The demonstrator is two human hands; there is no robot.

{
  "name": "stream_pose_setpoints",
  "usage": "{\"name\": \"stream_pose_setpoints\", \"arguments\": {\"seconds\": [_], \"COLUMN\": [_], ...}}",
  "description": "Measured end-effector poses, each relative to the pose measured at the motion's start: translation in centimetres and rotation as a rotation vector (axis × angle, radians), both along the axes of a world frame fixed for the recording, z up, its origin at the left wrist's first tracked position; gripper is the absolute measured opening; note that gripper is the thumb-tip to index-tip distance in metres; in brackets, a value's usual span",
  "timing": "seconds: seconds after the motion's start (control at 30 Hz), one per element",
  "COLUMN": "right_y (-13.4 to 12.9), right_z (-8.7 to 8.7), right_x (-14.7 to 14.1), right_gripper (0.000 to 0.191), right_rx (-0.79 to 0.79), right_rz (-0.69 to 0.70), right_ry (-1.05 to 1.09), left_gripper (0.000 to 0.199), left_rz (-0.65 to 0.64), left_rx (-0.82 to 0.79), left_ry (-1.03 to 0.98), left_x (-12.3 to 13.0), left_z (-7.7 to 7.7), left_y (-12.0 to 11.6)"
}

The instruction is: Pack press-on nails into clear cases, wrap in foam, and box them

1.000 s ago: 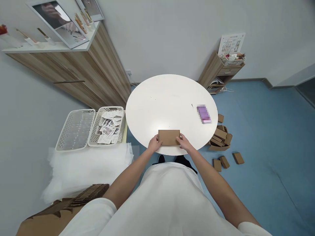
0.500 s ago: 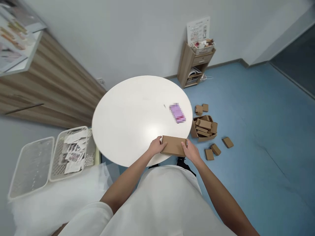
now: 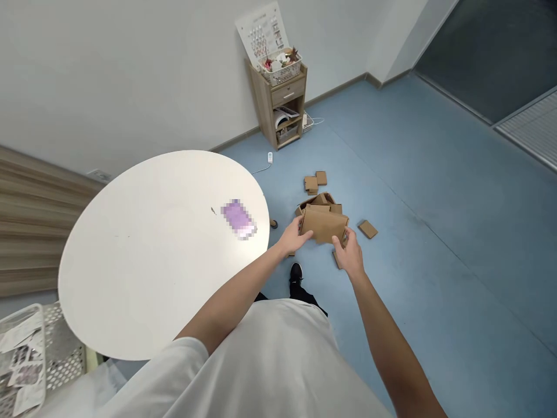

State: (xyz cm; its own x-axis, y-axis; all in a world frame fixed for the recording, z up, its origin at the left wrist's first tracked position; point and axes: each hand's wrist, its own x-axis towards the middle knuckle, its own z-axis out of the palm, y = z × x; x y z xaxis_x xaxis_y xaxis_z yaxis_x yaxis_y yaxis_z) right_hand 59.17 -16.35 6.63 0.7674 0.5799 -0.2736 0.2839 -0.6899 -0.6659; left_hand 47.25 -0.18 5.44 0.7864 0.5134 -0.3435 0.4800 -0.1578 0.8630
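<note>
A flat brown cardboard box (image 3: 324, 223) is held between both hands, over the floor to the right of the round white table (image 3: 152, 255). My left hand (image 3: 295, 237) grips its left end, thumb on the near side. At its right end, my right hand (image 3: 349, 251) closes round the corner. Behind and partly below the held box stands a larger open carton (image 3: 322, 199) filled with brown boxes, its lower part hidden. A purple pixelated item (image 3: 238, 218) lies near the table's right edge.
Loose small boxes (image 3: 310, 184) and another box (image 3: 368, 229) lie on the blue floor. A wooden cabinet (image 3: 288, 94) with a basket on top stands against the wall. White baskets holding papers (image 3: 26, 360) are at the lower left. My shoe (image 3: 296, 271) shows below the hands.
The view has turned to the right. Both hands have carried the box from the table's near edge out to the right, over the carton on the floor.
</note>
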Motion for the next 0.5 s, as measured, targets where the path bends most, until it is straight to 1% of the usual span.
{"name": "stream_pose_setpoints", "arguments": {"seconds": [0.03,0.1,0.13,0.2,0.27,0.37,0.43,0.5], "right_y": [-0.2,-0.7,-1.1,-2.1,-3.1,-3.9,-3.5,-1.8], "right_z": [-0.1,-0.6,-1.0,-2.3,-3.7,-5.6,-6.4,-6.6], "right_x": [0.6,0.9,0.8,-0.2,-1.7,-4.2,-5.4,-6.4], "right_gripper": [0.059,0.055,0.053,0.052,0.051,0.053,0.052,0.053], "right_rx": [0.029,0.028,-0.001,-0.066,-0.105,-0.093,-0.08,-0.031], "right_rz": [-0.004,-0.031,-0.056,-0.091,-0.042,0.065,0.145,0.246], "right_ry": [-0.036,-0.095,-0.109,-0.099,-0.047,-0.048,-0.039,-0.045], "left_gripper": [0.067,0.075,0.079,0.084,0.08,0.068,0.061,0.057], "left_rz": [-0.024,-0.071,-0.087,-0.088,-0.083,-0.058,-0.04,0.023], "left_rx": [0.014,0.068,0.094,0.121,0.098,0.022,-0.047,-0.089], "left_ry": [-0.033,-0.033,-0.012,0.037,0.069,0.113,0.115,0.096], "left_x": [0.9,1.7,1.6,0.6,-1.5,-6.4,-10.1,-14.1], "left_z": [0.0,-0.2,-0.4,-0.9,-1.4,-1.3,-0.8,0.1], "left_y": [0.0,0.0,-0.2,-0.4,-0.7,-0.9,-0.8,-0.5]}}
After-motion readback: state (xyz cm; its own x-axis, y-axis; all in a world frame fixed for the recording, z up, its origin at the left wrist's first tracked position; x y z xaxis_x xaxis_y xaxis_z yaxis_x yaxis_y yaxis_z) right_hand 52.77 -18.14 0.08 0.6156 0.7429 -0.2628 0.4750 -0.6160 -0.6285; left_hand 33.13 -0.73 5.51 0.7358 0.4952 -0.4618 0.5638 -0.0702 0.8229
